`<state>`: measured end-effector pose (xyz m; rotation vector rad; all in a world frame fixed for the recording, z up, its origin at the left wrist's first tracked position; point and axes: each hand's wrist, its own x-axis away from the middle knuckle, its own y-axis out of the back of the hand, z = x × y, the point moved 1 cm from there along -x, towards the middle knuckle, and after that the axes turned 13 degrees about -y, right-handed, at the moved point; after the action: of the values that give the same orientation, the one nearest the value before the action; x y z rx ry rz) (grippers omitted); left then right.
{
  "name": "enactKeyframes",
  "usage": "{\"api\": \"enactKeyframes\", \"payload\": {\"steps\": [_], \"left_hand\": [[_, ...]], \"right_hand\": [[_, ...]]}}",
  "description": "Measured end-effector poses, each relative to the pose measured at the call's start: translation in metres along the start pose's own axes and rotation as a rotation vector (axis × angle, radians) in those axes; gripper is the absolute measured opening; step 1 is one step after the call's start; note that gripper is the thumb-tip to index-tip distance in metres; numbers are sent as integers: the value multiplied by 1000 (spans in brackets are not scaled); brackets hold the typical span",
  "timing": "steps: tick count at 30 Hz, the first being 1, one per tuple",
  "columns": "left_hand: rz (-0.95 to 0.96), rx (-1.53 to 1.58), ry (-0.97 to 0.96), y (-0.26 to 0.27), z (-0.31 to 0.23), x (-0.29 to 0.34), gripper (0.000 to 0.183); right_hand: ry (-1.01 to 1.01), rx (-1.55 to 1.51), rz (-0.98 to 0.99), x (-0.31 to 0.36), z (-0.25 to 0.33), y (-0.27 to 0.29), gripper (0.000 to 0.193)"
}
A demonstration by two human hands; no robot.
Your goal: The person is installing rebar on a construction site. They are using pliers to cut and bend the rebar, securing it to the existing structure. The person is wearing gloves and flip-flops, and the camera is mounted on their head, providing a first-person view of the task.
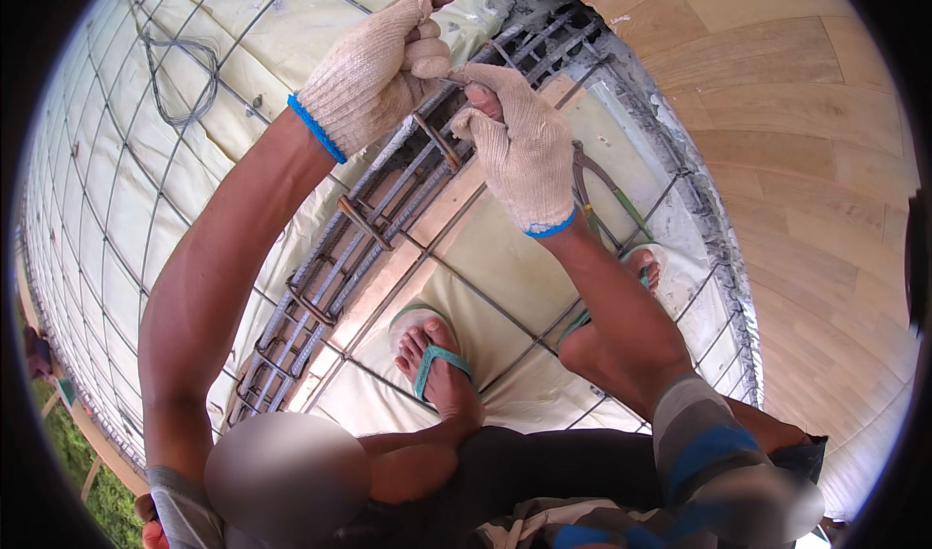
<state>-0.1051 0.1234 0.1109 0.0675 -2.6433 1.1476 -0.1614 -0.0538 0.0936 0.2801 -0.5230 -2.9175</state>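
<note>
nothing legible here
no texts, labels, brands, numbers or signs can be read in this view.
</note>
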Motion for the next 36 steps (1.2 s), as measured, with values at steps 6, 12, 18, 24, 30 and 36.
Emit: {"api": "enactKeyframes", "payload": {"steps": [6,12,18,24,30,36], "left_hand": [[337,-418,-69,-5,3,-6,38],[444,-2,281,28,-13,7,38],[386,-444,193,50,-15,9,43],[337,-700,-24,59,-25,8,51],[489,-550,-15,52,-34,-1,57],[632,-453,125,42,-37,1,57]], "right_hand": [[-337,194,327,3,-14,-16,20],[-660,-428,1019,-13,17,11,20],[-358,-64,753,1,-2,-9,33],[88,258,418,-3,2,-22,30],[-568,-457,554,7,-6,-28,31],[-985,-1239,754,35,-16,-38,40]]}}
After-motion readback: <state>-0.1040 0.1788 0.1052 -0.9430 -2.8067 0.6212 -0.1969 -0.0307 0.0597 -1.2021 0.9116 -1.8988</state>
